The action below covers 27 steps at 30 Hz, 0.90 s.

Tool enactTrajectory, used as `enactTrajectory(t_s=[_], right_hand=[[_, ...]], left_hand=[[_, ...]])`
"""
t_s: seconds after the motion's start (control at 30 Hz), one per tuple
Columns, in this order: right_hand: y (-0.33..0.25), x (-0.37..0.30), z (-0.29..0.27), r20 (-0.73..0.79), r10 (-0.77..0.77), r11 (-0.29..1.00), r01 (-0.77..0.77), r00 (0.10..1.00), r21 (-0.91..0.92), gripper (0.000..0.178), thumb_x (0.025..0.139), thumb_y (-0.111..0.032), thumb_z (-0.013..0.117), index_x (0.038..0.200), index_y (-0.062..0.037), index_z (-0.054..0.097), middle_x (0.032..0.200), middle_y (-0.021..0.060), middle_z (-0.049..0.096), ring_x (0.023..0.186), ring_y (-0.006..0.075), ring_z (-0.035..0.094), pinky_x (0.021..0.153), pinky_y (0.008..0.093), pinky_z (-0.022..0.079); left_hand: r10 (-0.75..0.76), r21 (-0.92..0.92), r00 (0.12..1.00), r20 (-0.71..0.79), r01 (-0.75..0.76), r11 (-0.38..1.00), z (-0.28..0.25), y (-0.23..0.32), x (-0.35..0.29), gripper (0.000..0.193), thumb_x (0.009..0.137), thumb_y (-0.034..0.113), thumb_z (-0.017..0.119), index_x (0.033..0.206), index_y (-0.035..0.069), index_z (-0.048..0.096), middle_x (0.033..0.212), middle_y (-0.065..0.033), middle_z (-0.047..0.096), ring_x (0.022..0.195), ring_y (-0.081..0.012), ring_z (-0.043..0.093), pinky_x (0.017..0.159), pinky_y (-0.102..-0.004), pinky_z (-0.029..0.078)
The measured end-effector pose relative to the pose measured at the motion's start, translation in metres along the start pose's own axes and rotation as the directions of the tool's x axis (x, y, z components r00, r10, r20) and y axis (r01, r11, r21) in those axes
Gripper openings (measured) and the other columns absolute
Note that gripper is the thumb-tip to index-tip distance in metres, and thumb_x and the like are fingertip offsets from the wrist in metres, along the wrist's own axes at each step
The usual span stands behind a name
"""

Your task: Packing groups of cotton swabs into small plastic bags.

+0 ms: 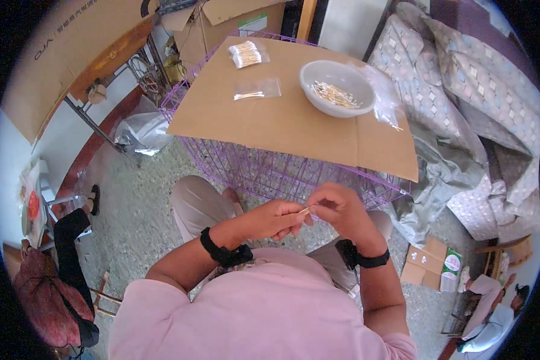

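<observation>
Close to my body, in front of the table's near edge, my left hand (pixel 274 219) and my right hand (pixel 337 207) meet. Both are closed on thin, pale wooden-stick cotton swabs (pixel 305 211), pinched between the fingertips; how many is too small to tell. On the cardboard tabletop (pixel 270 123) stands a grey-white bowl (pixel 308 75) with many loose cotton swabs (pixel 335 95) inside. Left of it lies a small clear bag (pixel 269 88) with a few swabs in it or on it. Farther back rests a pile of packed swabs (pixel 246 54).
Clear plastic bags (pixel 383 96) lie right of the bowl. A purple wire cage (pixel 246 168) supports the cardboard. Patterned quilted fabric (pixel 456 78) hangs at the right, near an opened carton (pixel 425 262). One person (pixel 54 294) sits at left, another (pixel 492 318) at lower right.
</observation>
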State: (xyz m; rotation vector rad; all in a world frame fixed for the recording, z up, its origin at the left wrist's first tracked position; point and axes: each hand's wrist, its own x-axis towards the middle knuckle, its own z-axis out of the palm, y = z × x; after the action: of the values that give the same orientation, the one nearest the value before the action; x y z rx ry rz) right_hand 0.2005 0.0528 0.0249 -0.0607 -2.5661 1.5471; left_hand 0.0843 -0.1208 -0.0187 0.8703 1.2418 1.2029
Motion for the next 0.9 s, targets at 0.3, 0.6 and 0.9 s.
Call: enactTrajectory(t_s=[0.3,0.6,0.9], right_hand=[[0.018,-0.004,0.02,0.017,0.113,0.827,-0.104,0.993,0.552,0.01,0.089,-0.008,0.063,0.095,-0.0009,0.062,0.084,0.0058,0.064,0.074,0.012,0.063,0.064,0.0249,0.051],[0.001,-0.01,0.006,-0.169,0.246,0.872,-0.141,0.955,0.469,0.01,0.089,-0.009,0.063,0.094,-0.0005,0.063,0.082,0.0075,0.066,0.074,0.0137,0.064,0.066,0.0259,0.053],[0.013,-0.021,0.003,-0.222,0.379,0.812,-0.208,0.899,0.546,0.01,0.089,-0.007,0.062,0.096,0.0005,0.063,0.087,0.0078,0.066,0.078,0.0143,0.065,0.069,0.0274,0.055]], left_hand=[[0.021,-0.034,0.999,-0.043,-0.023,0.999,-0.002,-0.01,0.0,0.035,0.1,0.038,0.042,0.099,0.008,0.061,0.067,0.0071,0.04,0.055,-0.0041,0.037,0.049,-0.02,0.033],[0.697,0.913,0.717,0.009,-0.291,0.287,-0.005,0.055,-0.005,0.027,0.087,0.015,0.058,0.112,0.004,0.059,0.104,-0.0153,0.059,0.097,-0.0342,0.056,0.084,-0.0408,0.046],[0.834,0.772,0.416,0.363,-0.636,-0.019,0.018,0.143,-0.105,0.028,0.079,0.009,0.058,0.107,0.01,0.064,0.106,-0.0086,0.061,0.092,-0.026,0.06,0.073,-0.039,0.05]])
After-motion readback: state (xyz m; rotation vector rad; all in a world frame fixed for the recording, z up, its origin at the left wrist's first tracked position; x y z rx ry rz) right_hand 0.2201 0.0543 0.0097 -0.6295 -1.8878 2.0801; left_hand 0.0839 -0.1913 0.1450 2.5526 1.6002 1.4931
